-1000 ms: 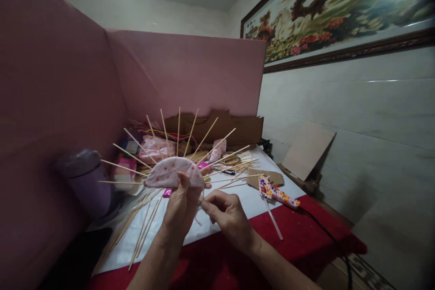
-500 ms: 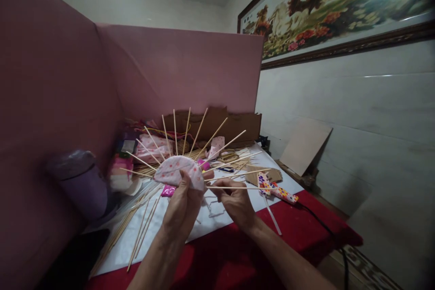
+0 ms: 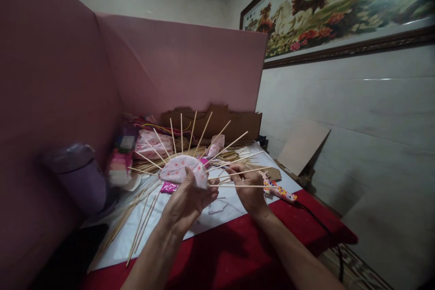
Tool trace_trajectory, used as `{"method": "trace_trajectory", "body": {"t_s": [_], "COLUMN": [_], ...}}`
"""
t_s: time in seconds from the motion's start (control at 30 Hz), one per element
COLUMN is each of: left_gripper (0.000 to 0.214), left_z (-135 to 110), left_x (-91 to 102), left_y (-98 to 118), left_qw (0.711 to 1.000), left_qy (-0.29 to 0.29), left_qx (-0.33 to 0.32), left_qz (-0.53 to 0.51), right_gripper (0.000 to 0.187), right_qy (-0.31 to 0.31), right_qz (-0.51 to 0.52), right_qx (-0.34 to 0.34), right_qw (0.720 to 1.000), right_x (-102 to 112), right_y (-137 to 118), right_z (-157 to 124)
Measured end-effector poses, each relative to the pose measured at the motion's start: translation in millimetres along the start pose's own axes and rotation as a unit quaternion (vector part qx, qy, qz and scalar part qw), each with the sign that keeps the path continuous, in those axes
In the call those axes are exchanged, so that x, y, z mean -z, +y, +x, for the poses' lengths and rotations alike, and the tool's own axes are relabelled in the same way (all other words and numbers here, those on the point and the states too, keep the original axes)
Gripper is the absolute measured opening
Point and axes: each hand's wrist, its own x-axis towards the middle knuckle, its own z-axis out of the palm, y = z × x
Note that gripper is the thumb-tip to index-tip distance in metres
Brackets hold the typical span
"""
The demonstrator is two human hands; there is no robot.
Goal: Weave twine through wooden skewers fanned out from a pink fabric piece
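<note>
My left hand [image 3: 188,201] grips a half-round piece covered in pink dotted cloth [image 3: 181,170], held upright above the table. Several thin wooden skewers [image 3: 204,133] fan out from its curved edge like spokes. My right hand [image 3: 247,189] is just to its right, fingers curled among the lowest right-hand skewers [image 3: 238,186]. What exactly those fingers pinch is hidden.
A white sheet [image 3: 217,210] lies on a red tablecloth [image 3: 238,253]. Loose skewers [image 3: 142,219], a floral glue gun [image 3: 277,190] with its black cord, cardboard pieces [image 3: 220,122], cloth scraps and a purple bin [image 3: 79,176] surround it. Pink boards [image 3: 183,68] wall the left and back.
My right hand moved up and away from me, from below the cloth piece to the skewers on its right side. The cloth piece shifted slightly right.
</note>
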Motion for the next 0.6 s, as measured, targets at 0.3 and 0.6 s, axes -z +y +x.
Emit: {"method": "trace_trajectory", "body": {"t_s": [0.3, 0.6], "left_gripper": [0.04, 0.021], "left_z": [5.1, 12.3], "left_x": [6.5, 1.7], "left_y": [0.6, -1.2], "left_qw": [0.998, 0.997], "left_qy": [0.031, 0.077], "left_qx": [0.043, 0.012], "left_qz": [-0.027, -0.004], "right_gripper": [0.019, 0.025], "right_qy": [-0.046, -0.085], "right_qz": [0.099, 0.23], "right_qx": [-0.053, -0.173], "right_qw": [0.993, 0.954], "right_x": [-8.7, -26.4], "right_y": [6.6, 17.8], "right_z": [-3.4, -6.2]}}
